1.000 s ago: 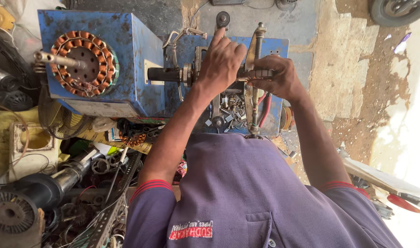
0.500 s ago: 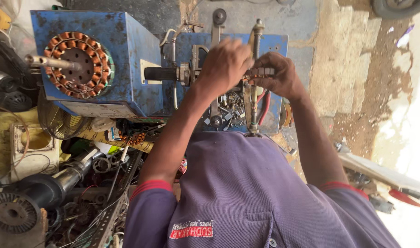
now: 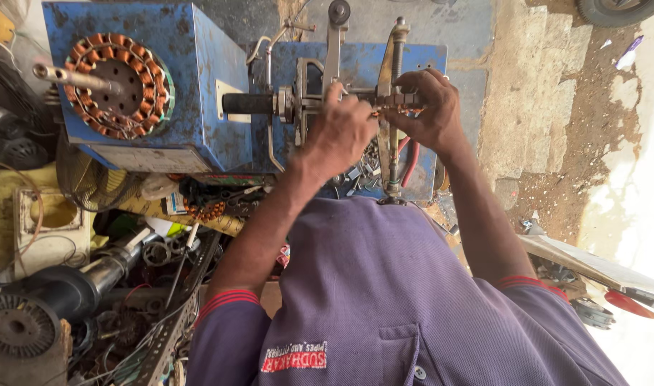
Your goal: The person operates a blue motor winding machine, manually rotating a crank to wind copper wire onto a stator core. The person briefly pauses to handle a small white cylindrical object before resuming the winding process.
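Note:
My left hand [image 3: 339, 134] is closed over the horizontal metal spindle [image 3: 309, 102] of a hand winding machine, just right of its black handle [image 3: 247, 104]. My right hand [image 3: 428, 107] grips the spindle's other end, where a small part with copper wire [image 3: 385, 104] sits between my fingers. Both hands work against the machine's blue frame [image 3: 370, 61], between two upright metal posts [image 3: 396, 50]. My palms hide most of the part.
A blue metal box [image 3: 198, 93] at left carries a stator with copper windings [image 3: 116, 86]. Small metal bits [image 3: 361, 171] lie under the spindle. Motors, wires and tools [image 3: 70, 293] crowd the lower left. Bare concrete and dirt ground [image 3: 555, 107] lies right.
My left hand has slid a little lower over the spindle, toward me. My right hand stays on the spindle's end. The view has shifted slightly.

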